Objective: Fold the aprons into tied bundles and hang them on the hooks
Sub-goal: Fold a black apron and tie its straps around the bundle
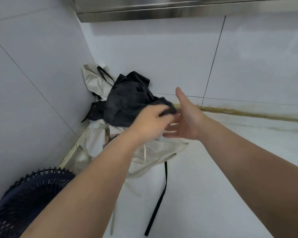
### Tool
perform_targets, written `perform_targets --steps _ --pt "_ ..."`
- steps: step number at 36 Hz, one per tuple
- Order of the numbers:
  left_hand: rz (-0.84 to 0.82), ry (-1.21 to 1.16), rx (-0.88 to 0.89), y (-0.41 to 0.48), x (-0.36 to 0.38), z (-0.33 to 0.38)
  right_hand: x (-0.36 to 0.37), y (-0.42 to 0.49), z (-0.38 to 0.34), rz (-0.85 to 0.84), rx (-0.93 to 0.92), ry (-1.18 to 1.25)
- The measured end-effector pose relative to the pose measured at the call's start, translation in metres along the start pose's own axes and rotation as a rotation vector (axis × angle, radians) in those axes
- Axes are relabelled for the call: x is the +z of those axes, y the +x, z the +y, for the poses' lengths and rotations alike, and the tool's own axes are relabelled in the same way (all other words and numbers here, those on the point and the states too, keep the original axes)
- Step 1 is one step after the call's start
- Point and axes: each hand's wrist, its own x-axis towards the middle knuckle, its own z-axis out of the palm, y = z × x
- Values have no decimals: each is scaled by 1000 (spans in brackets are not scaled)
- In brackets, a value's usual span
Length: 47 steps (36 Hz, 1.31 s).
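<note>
A crumpled black apron [127,102] lies on top of a heap of cream aprons [150,153] in the corner of a white counter. My left hand [151,122] grips the right edge of the black apron, fingers curled round the cloth. My right hand [184,115] is just to the right of it, fingers straight and thumb up, holding nothing. A black strap [159,200] trails from the heap toward the front of the counter. No hooks are in view.
White tiled walls [33,74] meet behind the heap. A steel shelf edge [144,12] runs overhead. A dark fan grille [29,194] stands at the lower left. A brownish grimy seam [248,113] runs along the back of the counter [230,169].
</note>
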Motion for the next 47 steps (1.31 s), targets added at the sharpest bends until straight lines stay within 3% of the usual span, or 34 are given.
perform_targets --steps 1,3,7,12,18,22,25,27,33,36,38,40,45,47 --pt "-89 -1 16 -10 8 4 -1 -8 -2 1 -13 90" --pt "-165 0 48 -26 20 6 -4 -17 -3 87 -70 45" --pt "-129 -17 50 -52 21 7 -16 -42 -1 177 -248 -85" --pt "5 144 -118 -78 18 -4 -44 -88 3 408 -379 -320" --pt "72 404 -38 -93 57 6 -81 -144 26 485 -334 -923" --pt "-1 441 44 -92 96 27 -110 -182 35 387 -52 -1240" --pt "-129 481 93 -87 136 44 -154 -205 44 383 178 -1235" --pt "-210 492 101 -88 167 49 -186 -218 57 455 226 -1172" --pt "-496 627 -129 -109 256 39 -259 -251 112 982 -74 -843" --pt "-525 780 -257 -121 286 26 -278 -262 136 1112 -107 -786" --pt "-450 778 -311 -127 297 18 -287 -263 150 1092 -142 -803" --pt "-388 653 -274 -134 306 15 -289 -262 158 960 -155 -729" --pt "-283 269 -155 -153 313 36 -267 -264 167 369 41 -390" --pt "-298 94 -181 -162 310 51 -257 -261 172 222 87 -313"
